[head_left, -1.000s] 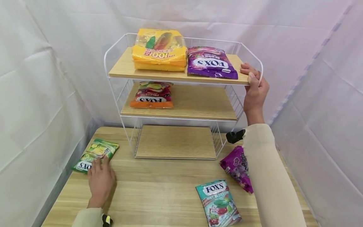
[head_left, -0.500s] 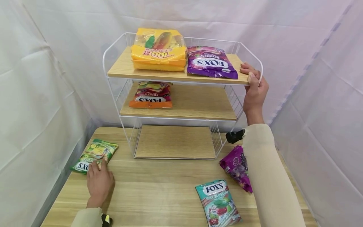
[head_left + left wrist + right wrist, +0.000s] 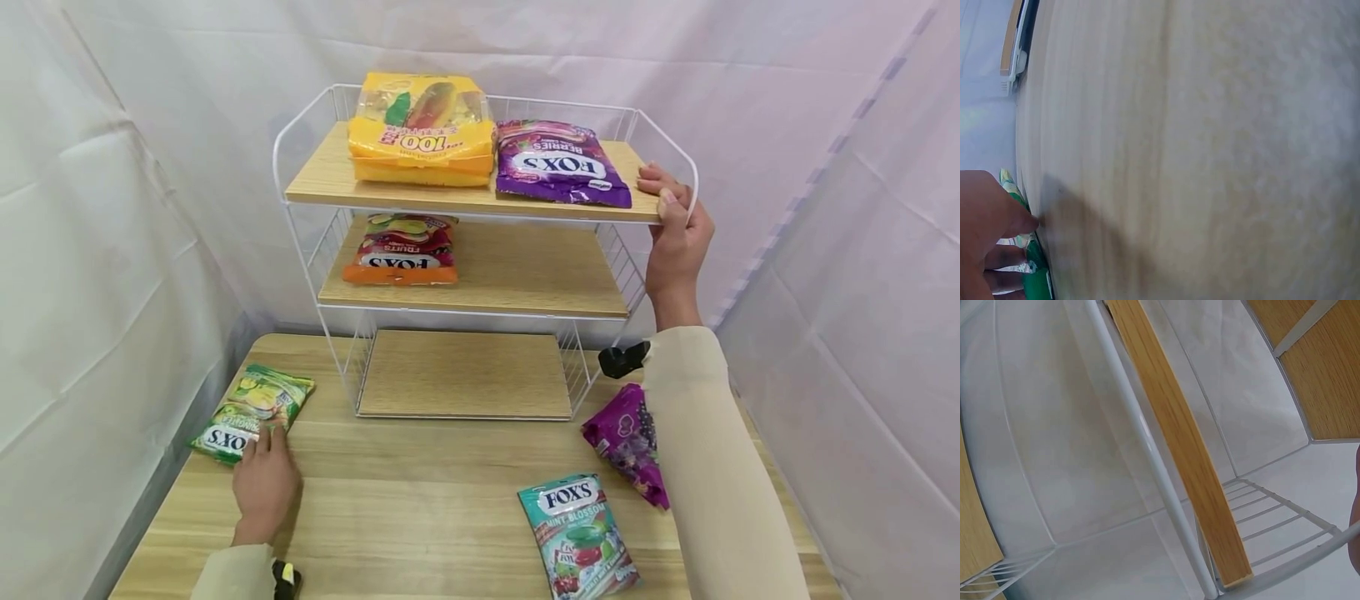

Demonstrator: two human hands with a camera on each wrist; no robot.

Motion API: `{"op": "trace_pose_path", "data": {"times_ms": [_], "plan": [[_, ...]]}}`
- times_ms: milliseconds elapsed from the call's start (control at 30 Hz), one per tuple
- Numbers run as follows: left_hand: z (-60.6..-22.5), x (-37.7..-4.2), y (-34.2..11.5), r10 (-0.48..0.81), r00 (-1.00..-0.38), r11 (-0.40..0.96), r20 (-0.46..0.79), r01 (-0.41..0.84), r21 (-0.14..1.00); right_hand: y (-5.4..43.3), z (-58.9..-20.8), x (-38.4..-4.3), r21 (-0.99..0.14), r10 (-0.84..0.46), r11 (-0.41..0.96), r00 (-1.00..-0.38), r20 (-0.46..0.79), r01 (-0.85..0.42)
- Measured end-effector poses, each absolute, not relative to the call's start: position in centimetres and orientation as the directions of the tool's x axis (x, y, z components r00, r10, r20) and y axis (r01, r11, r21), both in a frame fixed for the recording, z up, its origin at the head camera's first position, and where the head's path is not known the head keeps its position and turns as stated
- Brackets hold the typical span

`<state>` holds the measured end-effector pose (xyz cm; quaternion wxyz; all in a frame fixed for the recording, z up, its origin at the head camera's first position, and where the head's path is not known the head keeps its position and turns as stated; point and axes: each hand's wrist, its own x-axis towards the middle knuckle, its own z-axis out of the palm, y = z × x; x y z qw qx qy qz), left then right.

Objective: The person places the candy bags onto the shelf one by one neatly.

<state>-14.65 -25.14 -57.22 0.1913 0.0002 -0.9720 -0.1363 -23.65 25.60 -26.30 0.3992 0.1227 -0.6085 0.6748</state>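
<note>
My left hand (image 3: 264, 479) rests its fingertips on the near edge of a green candy bag (image 3: 255, 404), which lies flat at the table's left side. In the left wrist view, the thumb and fingers (image 3: 1002, 257) overlap the green bag (image 3: 1036, 284). My right hand (image 3: 677, 242) grips the right front corner of a three-tier wire rack (image 3: 480, 312), thumb at the board's front edge and fingers over its top. A purple berry candy bag (image 3: 561, 165) lies beside those fingers. The right wrist view shows the rack's wooden shelf edge (image 3: 1179, 444) and only a sliver of hand.
A yellow mango candy bag (image 3: 422, 133) sits on the top shelf. A red and orange fruit candy bag (image 3: 402, 252) lies on the middle shelf's left. On the table (image 3: 405, 517) lie a teal mint candy bag (image 3: 577, 537) and a magenta bag (image 3: 628, 446), partly behind the right sleeve.
My left hand has slid slightly back toward the green bag's near edge, showing more of its label. My right hand keeps its hold on the rack.
</note>
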Motion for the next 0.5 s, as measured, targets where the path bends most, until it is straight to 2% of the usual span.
{"op": "trace_pose_path", "data": {"times_ms": [333,500], "plan": [[-56.4,-14.8,-26.4,-0.036,-0.967,0.967,0.251,0.03,0.254,25.5,-26.4,-23.7,-0.726,0.391,0.046,-0.656,0.645,-0.686],[-55.9,-14.9,-26.8,0.037,-0.973,0.972,0.226,0.088,0.22,25.6,-26.3,-23.6,-0.729,0.397,0.051,-0.656,0.642,-0.683]]}}
